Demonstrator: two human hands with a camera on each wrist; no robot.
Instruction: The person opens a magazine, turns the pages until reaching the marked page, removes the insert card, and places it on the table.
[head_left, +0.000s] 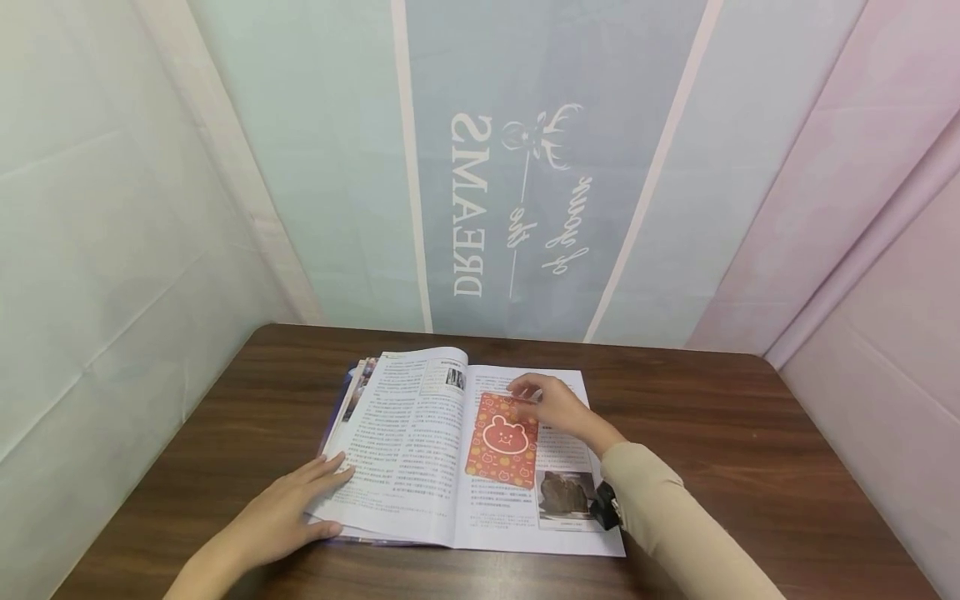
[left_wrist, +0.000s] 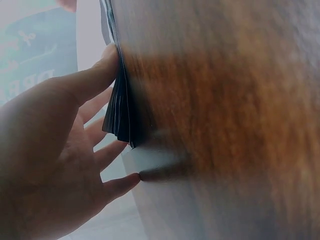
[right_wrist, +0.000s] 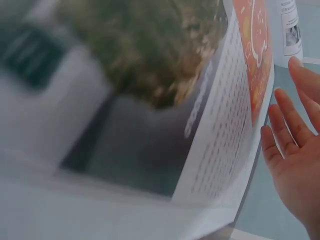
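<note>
A magazine (head_left: 397,433) lies open on the table, with printed text on both pages. On its right page lies a red card (head_left: 501,467) with a bear face and small yellow and white figures. My left hand (head_left: 281,508) rests at the magazine's lower left edge, fingers stretched onto the left page and thumb near the bottom corner. My right hand (head_left: 558,408) is at the card's upper right corner, its fingers lightly bent. In the right wrist view its fingers (right_wrist: 287,127) are spread beside the page and the card (right_wrist: 257,55), gripping nothing.
The brown wooden table (head_left: 750,467) stretches out on both sides of the magazine. Behind it hangs a pale curtain (head_left: 337,167) with mirrored lettering, and fabric walls stand left and right. A small black device (head_left: 604,507) sits at the right wrist.
</note>
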